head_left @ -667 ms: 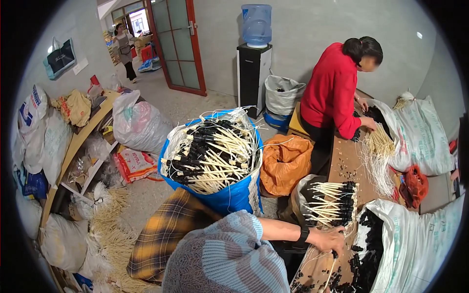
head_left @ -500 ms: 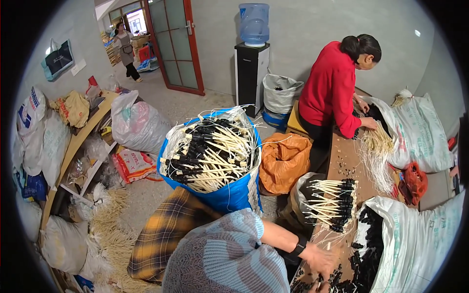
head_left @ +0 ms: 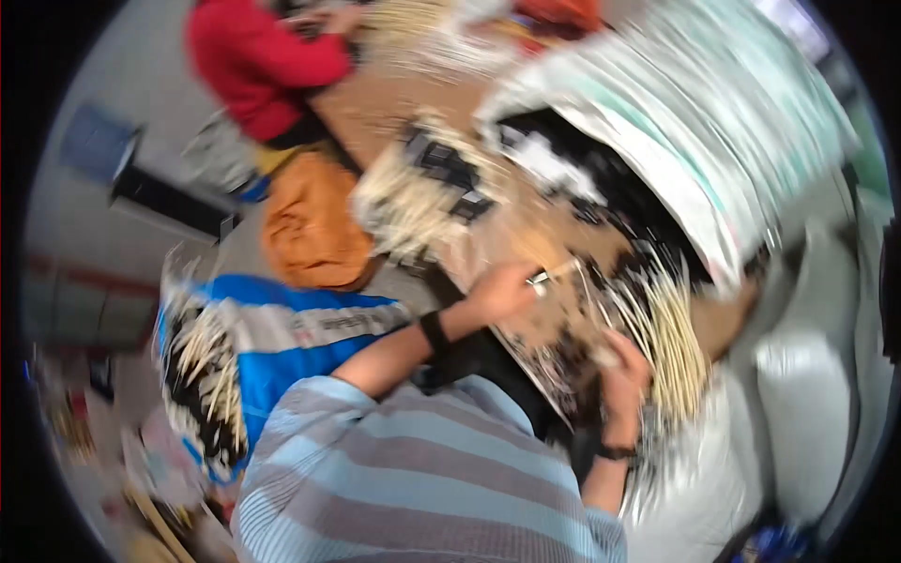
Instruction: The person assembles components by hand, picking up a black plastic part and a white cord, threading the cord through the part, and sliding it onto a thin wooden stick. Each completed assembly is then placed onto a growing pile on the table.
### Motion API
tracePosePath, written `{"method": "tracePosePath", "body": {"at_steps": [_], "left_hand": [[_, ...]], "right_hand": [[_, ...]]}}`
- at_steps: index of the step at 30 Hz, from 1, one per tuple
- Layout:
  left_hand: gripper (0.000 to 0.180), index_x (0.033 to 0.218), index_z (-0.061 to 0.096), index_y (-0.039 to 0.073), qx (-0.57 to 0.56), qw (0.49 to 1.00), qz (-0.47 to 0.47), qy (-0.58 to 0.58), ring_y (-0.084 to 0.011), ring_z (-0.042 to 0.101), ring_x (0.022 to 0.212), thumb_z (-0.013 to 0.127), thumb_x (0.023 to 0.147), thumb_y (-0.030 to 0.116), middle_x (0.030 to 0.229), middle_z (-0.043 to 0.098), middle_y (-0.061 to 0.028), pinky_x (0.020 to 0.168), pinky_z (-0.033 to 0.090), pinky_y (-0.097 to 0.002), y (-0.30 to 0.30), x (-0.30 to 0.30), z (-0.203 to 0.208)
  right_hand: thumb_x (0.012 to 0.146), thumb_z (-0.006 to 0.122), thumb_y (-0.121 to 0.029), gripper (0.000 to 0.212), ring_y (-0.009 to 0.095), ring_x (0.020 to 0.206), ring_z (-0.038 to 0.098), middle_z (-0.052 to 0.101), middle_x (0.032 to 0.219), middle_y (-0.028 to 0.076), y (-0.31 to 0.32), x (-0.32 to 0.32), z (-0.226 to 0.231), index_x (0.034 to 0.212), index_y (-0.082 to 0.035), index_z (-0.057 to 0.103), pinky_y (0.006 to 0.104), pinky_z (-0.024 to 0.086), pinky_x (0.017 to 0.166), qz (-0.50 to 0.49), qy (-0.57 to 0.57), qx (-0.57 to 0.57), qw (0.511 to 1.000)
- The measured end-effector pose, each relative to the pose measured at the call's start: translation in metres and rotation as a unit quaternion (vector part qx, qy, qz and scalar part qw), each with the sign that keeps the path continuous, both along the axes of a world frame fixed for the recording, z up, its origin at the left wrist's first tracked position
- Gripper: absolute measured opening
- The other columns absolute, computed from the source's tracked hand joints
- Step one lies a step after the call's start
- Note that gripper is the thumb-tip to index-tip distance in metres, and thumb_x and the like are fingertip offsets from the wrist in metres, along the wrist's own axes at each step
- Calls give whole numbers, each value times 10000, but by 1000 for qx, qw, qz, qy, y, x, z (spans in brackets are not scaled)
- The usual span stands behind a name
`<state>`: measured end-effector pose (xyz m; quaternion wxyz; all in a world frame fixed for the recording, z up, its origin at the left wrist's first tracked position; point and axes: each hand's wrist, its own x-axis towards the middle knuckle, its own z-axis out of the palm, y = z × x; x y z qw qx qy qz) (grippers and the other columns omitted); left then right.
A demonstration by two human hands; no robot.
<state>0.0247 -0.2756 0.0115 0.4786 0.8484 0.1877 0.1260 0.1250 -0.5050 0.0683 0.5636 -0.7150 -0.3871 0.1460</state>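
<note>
My left hand (head_left: 507, 292), with a black band on its wrist, is over the brown table (head_left: 511, 244). Its fingers are closed around something small and pale, too blurred to name. My right hand (head_left: 623, 372) is curled at the table's near right, with a pale bit at its fingertips that I cannot make out. Just right of it lies a bundle of cream-coloured sticks (head_left: 678, 347) with thin white strands. Small black pieces (head_left: 554, 361) are scattered between and below my hands. Beyond my left hand rests a batch of cream sticks with black ends (head_left: 418, 192).
A white woven sack (head_left: 694, 122) spills black pieces onto the table. A blue bag (head_left: 282, 352) of sticks and an orange bag (head_left: 314, 225) stand left. A person in a red top (head_left: 253, 70) works at the table's far end. Filled grey-white sacks (head_left: 807, 403) line the right.
The view has swung right toward the table and is blurred. My left hand, fingers spread before, is now closed. My right hand, mostly out of view earlier, shows beside the stick bundle.
</note>
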Motion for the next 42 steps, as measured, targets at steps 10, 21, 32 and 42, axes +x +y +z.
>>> {"method": "tracePosePath", "body": {"at_steps": [10,21,32,42], "left_hand": [[230,904,669,9,-55,987,-148,14,-183,598,640,664,674,27,714,623,-122,622,476,-308,-36,37,24],[388,1020,643,98,142,971,-189,-34,-345,582,827,532,679,-50,818,587,-128,712,452,-434,-27,34,9],[414,1081,613,85,121,961,-246,-41,-359,580,871,547,690,-33,884,606,-130,748,455,-445,-31,33,3],[365,951,628,51,16,955,-256,-147,-290,609,844,587,614,-84,873,640,-88,750,469,-369,-27,45,21]], "right_hand": [[785,703,-112,162,186,484,564,588,598,98,18,-36,-22,941,-68,701,280,439,485,-200,-113,-168,959],[760,623,-63,190,200,512,592,606,621,144,22,-25,-31,924,-30,714,290,453,509,-216,-108,-152,959],[785,635,-92,165,308,563,619,623,654,165,20,-22,-33,935,-52,689,370,472,522,-179,-51,-184,965],[854,619,-73,154,361,607,607,616,719,189,26,-21,-30,1005,-44,630,396,463,534,-108,-141,-179,968]]}}
